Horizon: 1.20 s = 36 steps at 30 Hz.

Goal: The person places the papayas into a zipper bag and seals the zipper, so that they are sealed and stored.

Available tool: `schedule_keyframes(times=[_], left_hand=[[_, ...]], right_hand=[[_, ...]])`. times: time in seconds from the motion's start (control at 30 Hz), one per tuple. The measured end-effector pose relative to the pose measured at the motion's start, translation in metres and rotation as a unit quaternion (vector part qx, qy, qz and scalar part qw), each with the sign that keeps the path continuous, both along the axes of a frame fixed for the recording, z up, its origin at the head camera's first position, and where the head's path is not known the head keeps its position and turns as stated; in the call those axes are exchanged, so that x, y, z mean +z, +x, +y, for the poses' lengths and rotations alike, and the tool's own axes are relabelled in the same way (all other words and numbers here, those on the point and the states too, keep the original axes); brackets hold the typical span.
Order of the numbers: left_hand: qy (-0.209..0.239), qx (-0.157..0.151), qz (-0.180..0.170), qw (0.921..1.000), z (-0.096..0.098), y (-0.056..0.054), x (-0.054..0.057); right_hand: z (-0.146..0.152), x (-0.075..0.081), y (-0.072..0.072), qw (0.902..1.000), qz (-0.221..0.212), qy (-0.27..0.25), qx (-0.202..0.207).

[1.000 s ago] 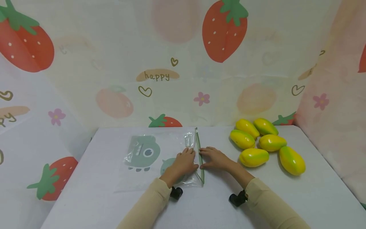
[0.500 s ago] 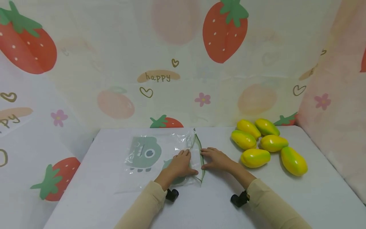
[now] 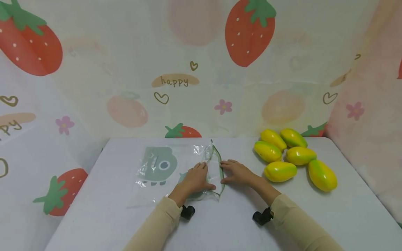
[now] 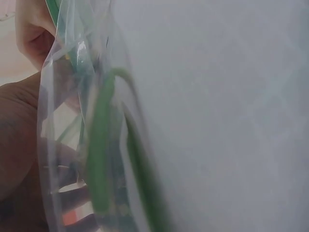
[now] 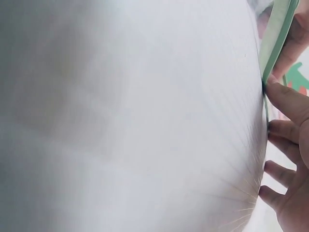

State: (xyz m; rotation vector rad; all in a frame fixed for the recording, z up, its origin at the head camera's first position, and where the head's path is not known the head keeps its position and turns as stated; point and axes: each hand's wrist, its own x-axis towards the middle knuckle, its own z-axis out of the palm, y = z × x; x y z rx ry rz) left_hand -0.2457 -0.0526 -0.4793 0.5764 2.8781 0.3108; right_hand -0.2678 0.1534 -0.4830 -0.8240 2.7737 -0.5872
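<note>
A clear plastic zip bag [image 3: 185,153] with a green monster print and a green-edged mouth lies flat on the white table. My left hand [image 3: 195,178] rests on the bag near its mouth, fingers and thumb spread. Plastic and the green strip [image 4: 99,150] cover part of that hand in the left wrist view. At the mouth's right side, my right hand [image 3: 237,173] presses the green edge [image 5: 277,48] with separated fingertips. Between the hands the two green edges stand apart as a gap.
Several yellow-green mangoes [image 3: 299,156] lie grouped on the right of the white table [image 3: 226,226]. A strawberry-print cloth [image 3: 238,87] hangs behind the table and along its sides. A black wrist camera [image 3: 187,212] sits under the left sleeve.
My left hand has slid slightly left, drawing the upper layer of the bag with it. The gap at the mouth has widened. My right hand stays at the green edge.
</note>
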Motion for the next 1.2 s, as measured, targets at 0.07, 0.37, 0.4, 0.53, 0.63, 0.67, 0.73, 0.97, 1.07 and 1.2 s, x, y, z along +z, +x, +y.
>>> schedule_keyframes(times=[0.07, 0.37, 0.4, 0.53, 0.63, 0.67, 0.73, 0.97, 1.07, 1.2], left_hand=[[-0.001, -0.001, 0.002, 1.0000, 0.000, -0.001, 0.000], [-0.001, -0.002, 0.011, 0.9999, 0.003, -0.002, 0.002], [-0.001, -0.001, 0.011, 0.9999, 0.003, -0.002, 0.003], [0.000, -0.002, 0.011, 0.9999, 0.004, -0.001, 0.001], [0.005, -0.001, 0.007, 1.0000, 0.004, -0.001, 0.000], [0.007, 0.000, 0.006, 1.0000, 0.004, -0.001, 0.000], [0.011, 0.002, 0.004, 0.9999, 0.004, 0.000, 0.000], [0.014, 0.008, 0.001, 0.9999, 0.004, -0.002, -0.003], [0.015, 0.012, 0.002, 0.9998, 0.004, -0.002, -0.004], [0.007, 0.013, 0.015, 0.9998, 0.004, 0.001, -0.002]], right_hand=[[0.000, 0.000, -0.001, 1.0000, 0.008, 0.000, 0.004], [0.000, 0.005, -0.002, 1.0000, 0.003, 0.008, -0.004], [0.000, 0.007, -0.003, 0.9999, 0.005, 0.007, -0.005], [0.001, 0.018, 0.002, 0.9998, 0.006, -0.005, -0.018], [0.005, 0.027, 0.006, 0.9993, 0.005, -0.016, -0.035], [0.007, 0.029, 0.008, 0.9990, 0.006, -0.019, -0.040], [0.012, 0.033, 0.011, 0.9987, 0.012, -0.023, -0.044], [0.038, 0.048, 0.020, 0.9976, 0.030, -0.037, -0.050], [0.050, 0.052, 0.023, 0.9973, 0.031, -0.042, -0.052], [0.066, 0.059, 0.028, 0.9963, 0.033, -0.050, -0.061]])
